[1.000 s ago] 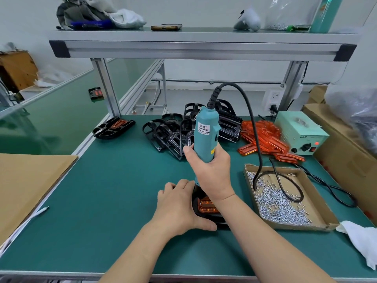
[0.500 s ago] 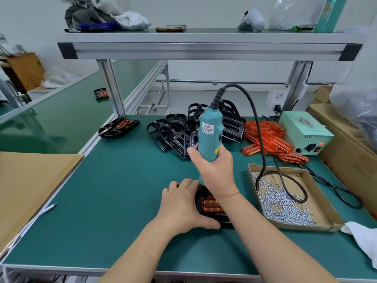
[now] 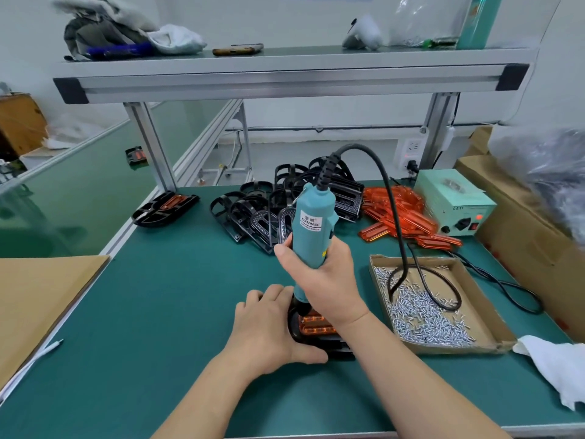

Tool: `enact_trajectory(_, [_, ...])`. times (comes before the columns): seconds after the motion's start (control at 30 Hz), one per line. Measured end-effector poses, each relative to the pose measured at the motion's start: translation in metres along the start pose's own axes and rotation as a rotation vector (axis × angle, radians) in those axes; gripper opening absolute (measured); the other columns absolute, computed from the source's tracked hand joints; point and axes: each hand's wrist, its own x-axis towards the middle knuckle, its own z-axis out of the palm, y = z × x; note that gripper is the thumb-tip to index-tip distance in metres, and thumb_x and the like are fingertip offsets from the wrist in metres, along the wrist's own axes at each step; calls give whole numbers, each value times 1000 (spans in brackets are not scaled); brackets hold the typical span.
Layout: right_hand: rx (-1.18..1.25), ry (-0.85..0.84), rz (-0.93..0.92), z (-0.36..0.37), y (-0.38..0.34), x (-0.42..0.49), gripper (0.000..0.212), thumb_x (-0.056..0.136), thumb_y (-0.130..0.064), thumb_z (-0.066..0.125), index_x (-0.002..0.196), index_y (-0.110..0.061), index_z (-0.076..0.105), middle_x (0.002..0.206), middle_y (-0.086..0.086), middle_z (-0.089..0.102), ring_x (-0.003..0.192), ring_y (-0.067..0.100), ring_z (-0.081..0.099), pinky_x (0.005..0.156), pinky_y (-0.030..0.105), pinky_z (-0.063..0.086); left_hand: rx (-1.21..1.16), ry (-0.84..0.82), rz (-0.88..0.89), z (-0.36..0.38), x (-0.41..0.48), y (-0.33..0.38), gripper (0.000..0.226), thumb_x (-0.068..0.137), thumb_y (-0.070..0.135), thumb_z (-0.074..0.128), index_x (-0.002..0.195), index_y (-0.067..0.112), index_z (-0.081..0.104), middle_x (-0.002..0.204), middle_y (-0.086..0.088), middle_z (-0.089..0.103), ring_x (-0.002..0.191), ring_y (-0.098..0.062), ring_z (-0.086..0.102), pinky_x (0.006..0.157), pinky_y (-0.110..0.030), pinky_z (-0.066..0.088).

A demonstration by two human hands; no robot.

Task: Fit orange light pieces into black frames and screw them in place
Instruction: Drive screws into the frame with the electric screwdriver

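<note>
A black frame (image 3: 340, 346) with an orange light piece (image 3: 315, 325) seated in it lies on the green mat near the front. My left hand (image 3: 269, 324) holds the frame down, thumb along its near edge. My right hand (image 3: 323, 274) grips a teal electric screwdriver (image 3: 311, 229) upright, its tip down on the frame's far end; the tip itself is hidden behind my hands. A pile of empty black frames (image 3: 278, 207) and a heap of orange light pieces (image 3: 402, 217) lie at the back of the mat.
A cardboard tray of silver screws (image 3: 424, 308) sits right of my hands, with the screwdriver's black cable looping through it. A pale green power box (image 3: 452, 201) stands behind it. One assembled frame (image 3: 166, 205) lies far left. A white cloth (image 3: 557, 369) lies at the right edge.
Hands, screwdriver and frame keep the same hold and place on the mat; only the camera view has shifted slightly.
</note>
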Motion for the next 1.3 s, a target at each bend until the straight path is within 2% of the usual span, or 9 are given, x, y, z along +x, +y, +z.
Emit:
enact_trajectory(0.17, [-3, -47, -75, 8, -17, 1, 21, 82, -17, 74, 79, -1, 62, 65, 11, 60, 61, 31, 54, 59, 43, 50, 0, 3, 3, 0, 1, -1, 95, 37, 91, 59, 119, 44, 46, 108, 24, 42, 96, -12, 34, 91, -34, 37])
enact_trajectory(0.3, [48, -44, -163, -1, -49, 33, 19, 83, -12, 75, 80, 2, 63, 67, 3, 61, 61, 23, 55, 60, 36, 48, 41, -30, -3, 1, 1, -1, 121, 36, 96, 53, 140, 37, 35, 130, 22, 38, 110, -13, 33, 92, -30, 29])
enact_trajectory(0.4, [75, 48, -173, -27, -60, 49, 17, 84, -12, 73, 79, 1, 63, 66, 1, 59, 60, 17, 53, 61, 36, 47, 43, -58, -29, 1, 0, -1, 139, 37, 100, 48, 153, 31, 19, 146, 19, 28, 126, -16, 28, 105, -34, 26])
enact_trajectory(0.5, [78, 192, -155, -64, -59, 57, 16, 84, -11, 73, 74, -15, 62, 61, 0, 55, 56, 17, 50, 58, 32, 45, 85, -138, -51, -1, 1, 1, 152, 35, 103, 42, 158, 23, 0, 160, 11, 12, 148, -23, 7, 120, -46, 10])
enact_trajectory(0.6, [127, 352, -98, -102, -50, 58, 15, 82, -13, 73, 79, -15, 59, 58, -3, 54, 52, 14, 48, 55, 25, 44, 43, -157, -47, -6, 6, 12, 155, 35, 102, 42, 156, 21, -12, 164, 7, -1, 152, -24, -9, 122, -54, 0])
enact_trajectory(0.7, [133, 454, -65, -134, -38, 52, 15, 85, -12, 72, 84, -10, 57, 56, -3, 53, 51, 12, 48, 54, 25, 43, 16, -24, 65, -10, 16, 38, 132, 54, 94, 43, 157, 24, 1, 159, 4, 18, 149, -20, 5, 122, -47, 8])
enact_trajectory(0.83, [157, 551, -37, -160, -30, 42, 15, 83, -13, 73, 84, -14, 58, 57, -4, 54, 52, 13, 50, 53, 24, 44, -14, 111, 324, -7, 36, 88, 50, 90, 51, 56, 138, 37, 50, 131, 10, 50, 128, -19, 30, 106, -38, 24])
enact_trajectory(0.9, [146, 580, -26, -167, -27, 39, 17, 83, -13, 74, 80, -17, 57, 56, -4, 54, 51, 13, 50, 52, 25, 43, 14, 77, 397, -2, 44, 113, 32, 92, 39, 58, 123, 37, 64, 121, 9, 57, 120, -20, 34, 101, -39, 25])
enact_trajectory(1.3, [101, 626, 2, -182, -18, 26, 17, 87, -8, 73, 84, -16, 58, 57, -8, 56, 52, 9, 52, 53, 21, 46, 177, 6, 420, 33, 63, 157, 25, 86, 10, 65, 99, 28, 75, 101, 4, 69, 107, -23, 42, 98, -38, 26])
